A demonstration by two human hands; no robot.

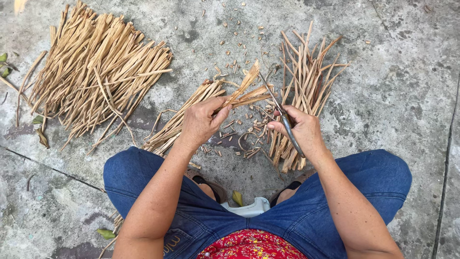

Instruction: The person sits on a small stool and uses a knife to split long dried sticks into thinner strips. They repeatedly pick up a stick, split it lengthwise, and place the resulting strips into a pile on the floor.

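Note:
My left hand [201,122] grips a small bundle of dried tan plant strips [244,91], whose ends fan out up and to the right. My right hand [299,130] holds a pair of metal scissors [280,108]; the blades point up-left and touch the fanned ends of the bundle. The handles are hidden inside my fingers. More strips of the same bundle [179,120] trail down-left under my left wrist onto the concrete.
A big heap of dried strips [96,72] lies at the upper left. A smaller pile [306,81] lies behind my right hand. Short cut bits [239,129] litter the concrete [393,72]. My knees in blue denim [373,182] flank a white stool [249,208].

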